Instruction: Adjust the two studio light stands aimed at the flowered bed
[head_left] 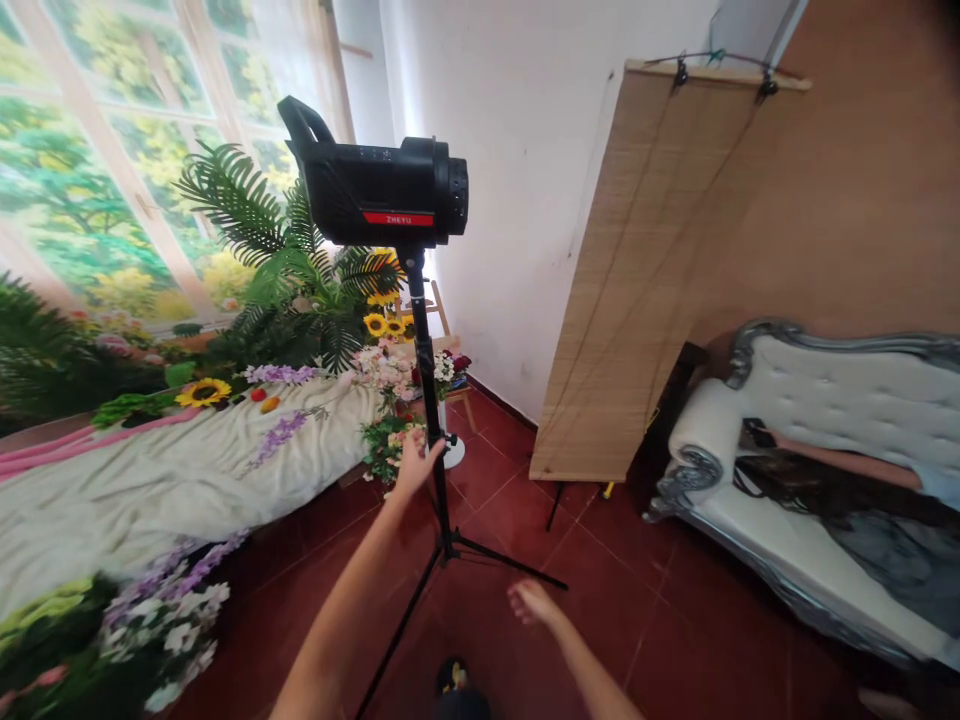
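Note:
A black studio light [382,190] with a red label and a top handle sits on a black light stand [424,350]. My left hand [414,462] is closed on the stand's pole, just beside a clamp knob [450,440]. Its fingers are partly hidden. Lower down and to the right, my right hand [534,602] hangs over the floor, apart from the stand. Its fingers are loosely bent, and nothing shows in them. The stand's legs are spread on the red tiles [510,640].
To the left, a cream cloth [315,440] lies among artificial flowers and a palm plant [247,220]. A bamboo blind [622,280] hangs to the right. Beyond it, a person's arm [847,460] with a phone rests on a white tufted sofa [840,380].

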